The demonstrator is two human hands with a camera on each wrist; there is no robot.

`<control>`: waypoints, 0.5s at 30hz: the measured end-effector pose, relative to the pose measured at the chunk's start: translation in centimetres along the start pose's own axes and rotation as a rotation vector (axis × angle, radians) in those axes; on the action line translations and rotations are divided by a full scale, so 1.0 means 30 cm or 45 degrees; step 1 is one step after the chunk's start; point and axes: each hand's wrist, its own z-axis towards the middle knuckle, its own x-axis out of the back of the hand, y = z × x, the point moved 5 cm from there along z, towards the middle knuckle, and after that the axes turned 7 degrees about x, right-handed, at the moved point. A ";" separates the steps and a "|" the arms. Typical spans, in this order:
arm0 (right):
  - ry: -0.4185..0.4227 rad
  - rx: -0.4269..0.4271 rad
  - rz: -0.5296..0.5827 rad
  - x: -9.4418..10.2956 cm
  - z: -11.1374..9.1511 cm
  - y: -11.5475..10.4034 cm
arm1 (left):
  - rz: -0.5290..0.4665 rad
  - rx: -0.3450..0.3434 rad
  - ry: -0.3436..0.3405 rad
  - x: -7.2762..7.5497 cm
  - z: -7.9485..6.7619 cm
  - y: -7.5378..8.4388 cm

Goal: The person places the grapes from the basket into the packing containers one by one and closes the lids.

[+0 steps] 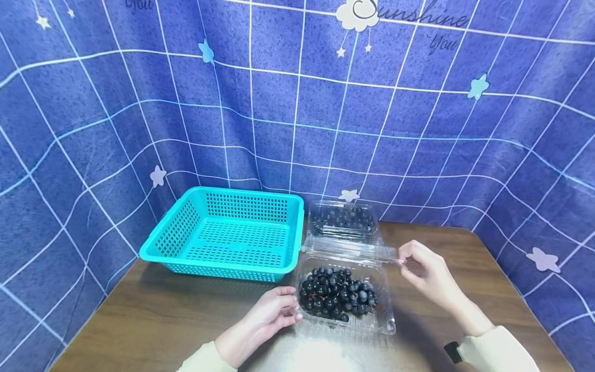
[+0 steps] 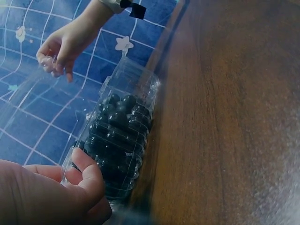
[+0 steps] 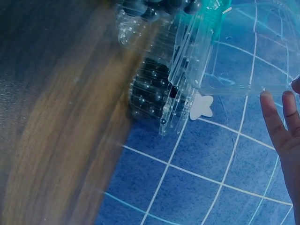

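Note:
A clear plastic clamshell box (image 1: pixel 385 312) with dark grapes (image 1: pixel 332 289) in it sits on the table, its hinged lid (image 1: pixel 350 249) raised at the back. At the box's left side, my left hand (image 1: pixel 269 312) grips the rim between thumb and fingers; the left wrist view shows this hand (image 2: pixel 70 187) close up. My right hand (image 1: pixel 429 274) pinches the right corner of the lid, above the table. In the right wrist view the fingertips (image 3: pixel 266 96) meet the lid's edge.
A turquoise perforated basket (image 1: pixel 299 227) stands to the left of the box. Behind the raised lid is a second clear box (image 1: pixel 344 217) of dark round fruit. Blue gridded cloth (image 1: pixel 279 103) hangs around the back and sides of the wooden table (image 1: pixel 186 320).

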 end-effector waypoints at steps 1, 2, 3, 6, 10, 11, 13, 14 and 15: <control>0.002 0.014 0.001 -0.001 -0.001 -0.004 | -0.002 -0.001 -0.001 0.000 0.000 0.001; 0.003 0.025 0.004 -0.001 -0.002 -0.007 | -0.003 -0.001 -0.002 0.000 -0.001 0.001; 0.003 0.034 0.005 -0.002 -0.004 -0.010 | -0.006 -0.001 -0.002 0.000 -0.001 0.001; 0.007 0.054 0.011 -0.008 -0.018 -0.012 | -0.012 -0.003 -0.003 0.000 0.000 0.002; 0.022 0.083 -0.003 -0.018 -0.063 0.014 | -0.008 -0.005 -0.002 0.000 0.000 0.001; 0.025 0.092 -0.011 -0.021 -0.077 0.024 | -0.005 -0.006 -0.002 0.000 0.000 0.001; 0.024 0.109 -0.033 -0.027 -0.105 0.044 | -0.001 -0.005 -0.006 -0.001 0.000 0.001; 0.021 0.115 -0.047 -0.030 -0.117 0.052 | 0.001 -0.004 -0.007 -0.002 0.000 0.000; 0.017 0.122 -0.064 -0.032 -0.128 0.059 | 0.002 -0.004 -0.009 -0.002 0.001 0.000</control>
